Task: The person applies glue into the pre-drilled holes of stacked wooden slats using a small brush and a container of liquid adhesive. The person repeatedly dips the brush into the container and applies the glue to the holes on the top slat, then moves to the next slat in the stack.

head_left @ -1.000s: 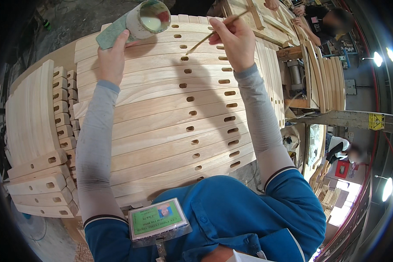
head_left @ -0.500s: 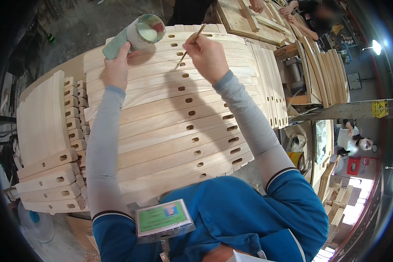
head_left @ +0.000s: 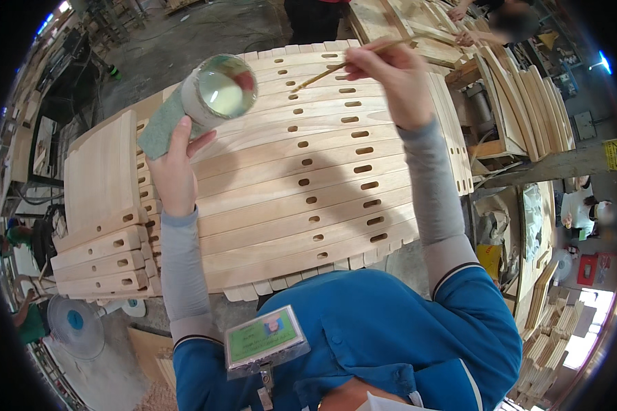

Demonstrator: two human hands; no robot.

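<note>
Fingers of the right hand (head_left: 403,85) pinch a thin brush (head_left: 322,76), tip at the left slot row (head_left: 306,162).

Brush lies diagonal: handle upper right, tip lower left, just beside one slot (head_left: 293,97) in the pale wooden slats (head_left: 253,195); can't tell contact. Slats and slots run roughly left-right, brush axis crosses them. Right hand nearer that slot; left hand (head_left: 175,175) grasps green block (head_left: 163,125) against cup of pale liquid (head_left: 195,103), left of the tip, apart.

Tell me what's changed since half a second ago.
The right hand has swung right, tilting the brush flatter; the left hand has drawn the cup closer to the body. Nothing was taken or let go; the boards stay side by side.
</note>
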